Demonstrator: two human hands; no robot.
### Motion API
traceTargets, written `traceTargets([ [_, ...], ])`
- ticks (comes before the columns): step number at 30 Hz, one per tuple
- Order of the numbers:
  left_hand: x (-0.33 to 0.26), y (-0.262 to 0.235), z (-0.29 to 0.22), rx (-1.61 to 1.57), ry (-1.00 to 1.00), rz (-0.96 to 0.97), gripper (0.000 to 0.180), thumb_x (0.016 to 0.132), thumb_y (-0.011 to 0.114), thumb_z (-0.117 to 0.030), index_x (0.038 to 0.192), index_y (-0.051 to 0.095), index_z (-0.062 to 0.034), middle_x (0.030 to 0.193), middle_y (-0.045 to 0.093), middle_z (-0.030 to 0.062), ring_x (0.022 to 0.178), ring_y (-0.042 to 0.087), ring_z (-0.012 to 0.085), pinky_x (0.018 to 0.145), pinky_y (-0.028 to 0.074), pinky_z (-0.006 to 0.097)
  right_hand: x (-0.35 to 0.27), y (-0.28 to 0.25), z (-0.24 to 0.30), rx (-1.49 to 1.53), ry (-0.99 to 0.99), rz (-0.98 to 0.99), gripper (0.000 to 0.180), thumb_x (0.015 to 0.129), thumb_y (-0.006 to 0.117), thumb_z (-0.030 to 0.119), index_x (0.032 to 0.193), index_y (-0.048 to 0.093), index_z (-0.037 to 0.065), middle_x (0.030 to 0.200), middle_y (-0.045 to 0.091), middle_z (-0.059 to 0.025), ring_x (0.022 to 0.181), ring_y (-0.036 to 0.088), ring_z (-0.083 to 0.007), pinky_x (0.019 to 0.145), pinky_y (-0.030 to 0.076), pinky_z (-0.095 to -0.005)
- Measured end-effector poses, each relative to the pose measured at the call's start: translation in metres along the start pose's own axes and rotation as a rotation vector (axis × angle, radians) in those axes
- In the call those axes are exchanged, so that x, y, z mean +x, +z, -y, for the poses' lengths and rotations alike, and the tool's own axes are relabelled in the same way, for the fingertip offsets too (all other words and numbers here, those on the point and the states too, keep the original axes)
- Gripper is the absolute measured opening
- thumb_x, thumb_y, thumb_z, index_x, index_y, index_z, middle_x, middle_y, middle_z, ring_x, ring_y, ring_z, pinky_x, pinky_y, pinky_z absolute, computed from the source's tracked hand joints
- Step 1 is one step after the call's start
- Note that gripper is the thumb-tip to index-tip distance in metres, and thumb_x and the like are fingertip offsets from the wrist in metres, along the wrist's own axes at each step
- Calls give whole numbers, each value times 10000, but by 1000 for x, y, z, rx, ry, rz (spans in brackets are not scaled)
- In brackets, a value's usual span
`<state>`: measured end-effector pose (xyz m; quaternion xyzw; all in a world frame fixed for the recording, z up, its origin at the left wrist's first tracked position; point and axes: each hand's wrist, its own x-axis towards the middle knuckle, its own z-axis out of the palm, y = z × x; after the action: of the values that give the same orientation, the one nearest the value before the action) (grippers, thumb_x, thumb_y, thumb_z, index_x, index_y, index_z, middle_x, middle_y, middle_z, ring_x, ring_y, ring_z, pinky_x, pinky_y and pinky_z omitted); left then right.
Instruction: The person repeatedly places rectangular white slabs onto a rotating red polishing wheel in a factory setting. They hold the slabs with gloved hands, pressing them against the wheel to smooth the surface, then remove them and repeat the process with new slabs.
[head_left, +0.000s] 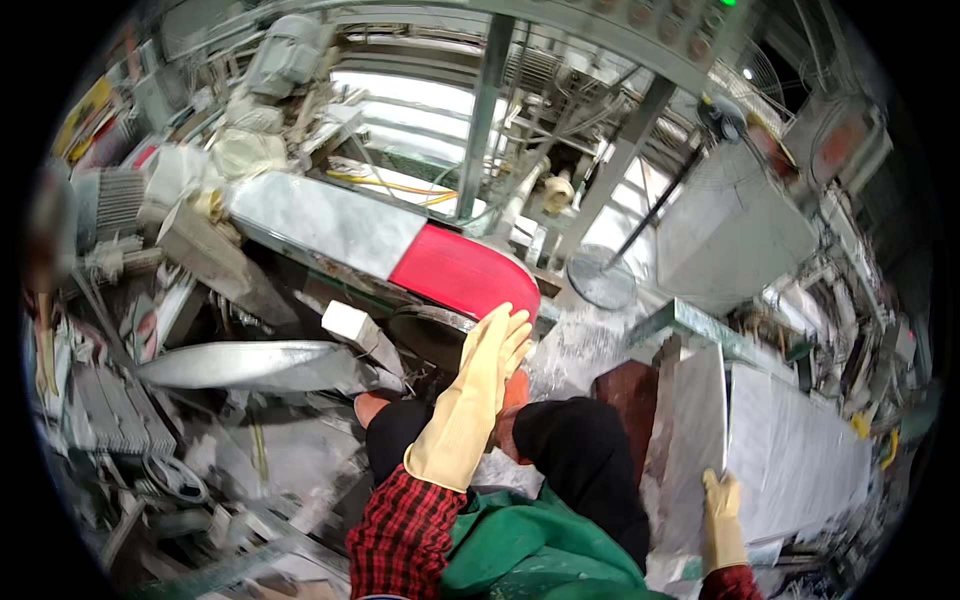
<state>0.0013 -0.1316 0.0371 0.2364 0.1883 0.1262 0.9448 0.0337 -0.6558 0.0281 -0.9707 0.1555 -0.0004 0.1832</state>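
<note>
My left hand [480, 385], in a long cream rubber glove, reaches forward with its fingers stretched out and holds nothing. Its fingertips appear over the rounded near end of a red belt [463, 272]; whether they touch it I cannot tell. A grey-white marble slab [345, 228] lies flat on the same conveyor, left of the red part. Down at the right, my other gloved hand, the right hand [722, 515], has its fingers bent over the edge of a grey stone slab [692, 445]. Beside that hand more pale slabs [795, 450] stand on edge in a stack.
A pedestal fan stands on a round base [602, 277] at the far right, near a large grey cabinet [735, 225]. Metal posts [487, 115] rise behind the conveyor. Left of my legs are a white block [352, 322], a long pale curved piece [255, 365] and a handwheel [175, 478].
</note>
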Motion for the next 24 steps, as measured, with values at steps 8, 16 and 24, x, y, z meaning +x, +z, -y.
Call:
traceTargets([
  [8, 9, -14, 18, 148, -32, 5, 520, 1001, 610, -306, 1440, 442, -83, 1422, 526, 178, 1319, 519, 307, 1067, 464, 404, -23, -44, 131, 94, -203, 41, 376, 818, 722, 280, 947, 668, -70, 767, 680, -177, 698, 627, -263, 704, 497, -386],
  [16, 37, 8, 26, 279, 11, 204, 722, 934, 674, -298, 1504, 306, -51, 1502, 390, 99, 1352, 441, 210, 1113, 401, 389, 1, -69, 341, 193, -638, 402, 285, 820, 762, 205, 966, 678, -26, 781, 641, -57, 715, 572, -135, 647, 478, -314],
  [24, 34, 7, -20, -163, -11, -141, 454, 928, 713, -375, 1211, 636, -29, 994, 682, 41, 588, 508, 113, 492, 405, 286, -5, -17, 496, 146, -1236, 572, 420, 826, 782, 239, 1176, 673, 33, 1002, 710, -111, 887, 660, -212, 822, 518, -344],
])
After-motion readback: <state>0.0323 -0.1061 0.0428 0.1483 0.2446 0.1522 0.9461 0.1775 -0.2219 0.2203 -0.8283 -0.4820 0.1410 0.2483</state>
